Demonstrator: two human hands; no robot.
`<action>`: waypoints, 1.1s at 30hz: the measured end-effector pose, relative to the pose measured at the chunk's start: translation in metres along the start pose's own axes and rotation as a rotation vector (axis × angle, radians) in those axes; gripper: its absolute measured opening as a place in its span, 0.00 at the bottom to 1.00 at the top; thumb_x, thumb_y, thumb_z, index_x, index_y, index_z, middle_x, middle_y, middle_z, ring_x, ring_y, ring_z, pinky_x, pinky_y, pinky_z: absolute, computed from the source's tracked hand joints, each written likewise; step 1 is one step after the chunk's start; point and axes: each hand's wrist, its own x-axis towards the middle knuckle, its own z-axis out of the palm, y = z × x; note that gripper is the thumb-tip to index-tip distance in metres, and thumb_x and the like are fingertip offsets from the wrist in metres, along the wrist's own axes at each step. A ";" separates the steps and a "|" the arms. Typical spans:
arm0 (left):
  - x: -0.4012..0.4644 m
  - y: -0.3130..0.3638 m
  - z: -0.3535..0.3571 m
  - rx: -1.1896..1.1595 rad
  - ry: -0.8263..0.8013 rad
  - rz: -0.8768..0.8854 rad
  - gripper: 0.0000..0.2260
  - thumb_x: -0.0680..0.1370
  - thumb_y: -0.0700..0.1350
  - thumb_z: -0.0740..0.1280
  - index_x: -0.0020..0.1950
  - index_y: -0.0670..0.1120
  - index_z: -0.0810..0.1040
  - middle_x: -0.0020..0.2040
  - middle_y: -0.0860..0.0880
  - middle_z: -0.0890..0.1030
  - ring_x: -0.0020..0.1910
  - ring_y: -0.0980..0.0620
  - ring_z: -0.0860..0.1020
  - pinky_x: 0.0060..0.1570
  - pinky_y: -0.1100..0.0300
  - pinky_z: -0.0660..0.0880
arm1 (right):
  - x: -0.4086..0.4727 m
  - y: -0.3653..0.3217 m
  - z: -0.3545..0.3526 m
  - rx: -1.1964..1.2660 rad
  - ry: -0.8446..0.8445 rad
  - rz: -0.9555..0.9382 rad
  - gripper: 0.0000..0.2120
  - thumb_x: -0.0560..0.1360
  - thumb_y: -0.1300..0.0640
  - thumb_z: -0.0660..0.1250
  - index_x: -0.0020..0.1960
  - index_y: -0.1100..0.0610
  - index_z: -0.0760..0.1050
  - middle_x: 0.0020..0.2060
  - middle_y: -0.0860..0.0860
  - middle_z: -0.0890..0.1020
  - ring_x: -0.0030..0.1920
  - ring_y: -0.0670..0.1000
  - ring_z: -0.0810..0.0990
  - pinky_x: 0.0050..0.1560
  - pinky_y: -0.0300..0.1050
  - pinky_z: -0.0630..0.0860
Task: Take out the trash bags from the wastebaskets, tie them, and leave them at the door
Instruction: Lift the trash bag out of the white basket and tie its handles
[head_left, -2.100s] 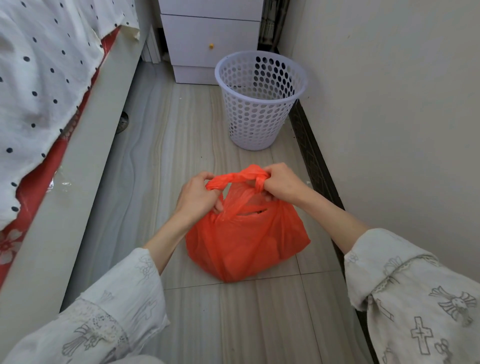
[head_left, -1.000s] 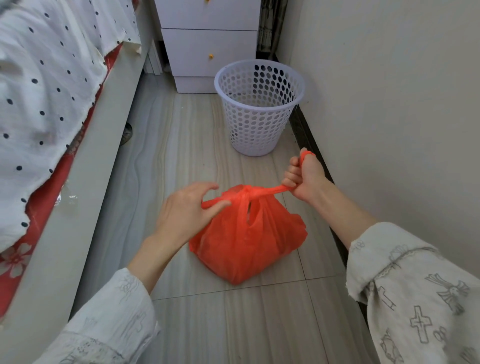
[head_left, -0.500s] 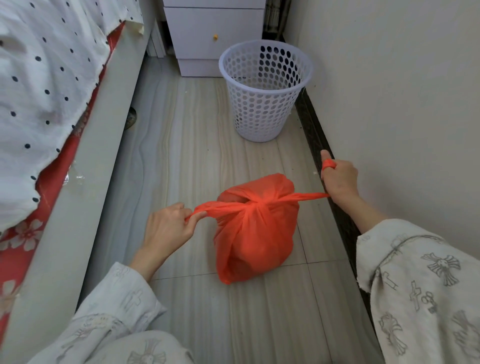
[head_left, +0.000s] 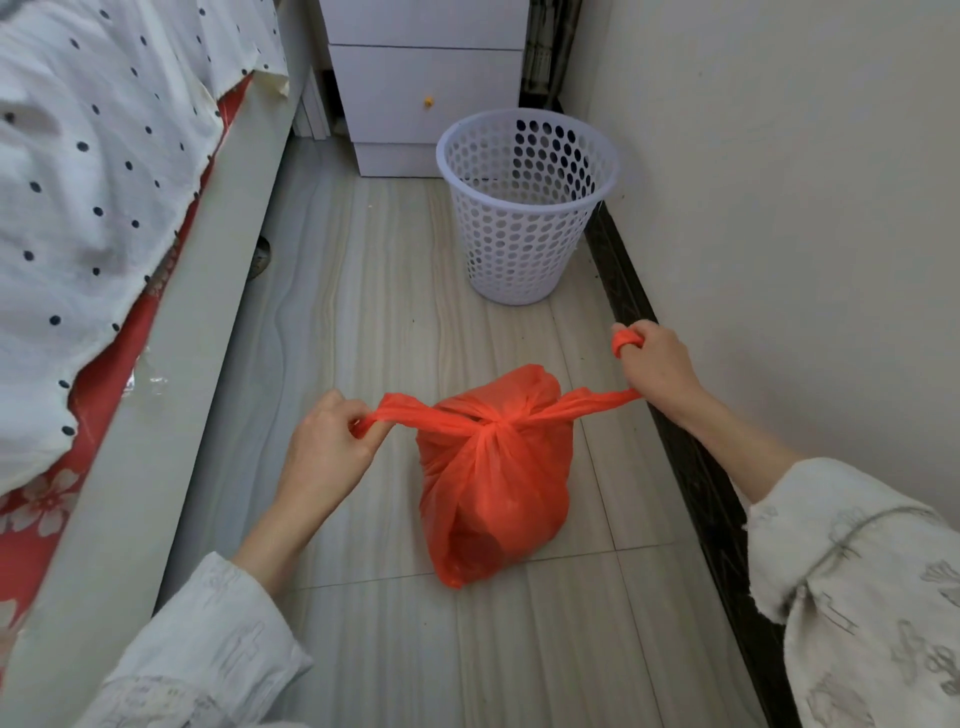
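An orange trash bag (head_left: 493, 483) stands on the tiled floor, its two handle strips crossed into a knot at the top. My left hand (head_left: 324, 452) pinches the left strip, pulled out to the left. My right hand (head_left: 654, 366) grips the right strip, whose end is wound round a finger, and holds it taut toward the wall. A white perforated wastebasket (head_left: 524, 208) stands beyond the bag with no bag in it.
A bed (head_left: 104, 218) with a dotted white cover runs along the left. A white drawer unit (head_left: 421, 78) stands at the back. The wall and dark skirting board (head_left: 691, 467) close the right side. The floor strip between them is narrow.
Both hands drew apart from the bag's top, pulling the two strips outward. The loose crossing has tightened into a knot and the bag's neck has closed.
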 end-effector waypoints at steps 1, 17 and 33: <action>0.001 0.005 -0.003 -0.126 0.019 0.002 0.06 0.73 0.52 0.68 0.37 0.53 0.77 0.33 0.53 0.68 0.31 0.58 0.71 0.33 0.67 0.66 | 0.001 -0.007 -0.001 0.155 0.004 0.067 0.10 0.78 0.54 0.59 0.43 0.58 0.72 0.32 0.50 0.72 0.31 0.49 0.71 0.33 0.42 0.67; -0.001 0.005 -0.022 -0.597 0.482 -0.324 0.13 0.73 0.39 0.66 0.43 0.52 0.62 0.38 0.53 0.70 0.39 0.61 0.75 0.50 0.57 0.70 | -0.073 0.006 -0.017 1.010 0.015 0.629 0.08 0.78 0.55 0.61 0.42 0.58 0.70 0.36 0.54 0.74 0.35 0.52 0.75 0.30 0.42 0.79; -0.021 0.004 0.029 -1.082 -0.218 -0.702 0.28 0.75 0.61 0.59 0.71 0.50 0.63 0.72 0.48 0.65 0.72 0.50 0.62 0.70 0.47 0.61 | -0.069 -0.005 0.033 0.769 -0.325 0.632 0.22 0.74 0.44 0.64 0.62 0.56 0.74 0.52 0.51 0.75 0.51 0.50 0.72 0.41 0.41 0.69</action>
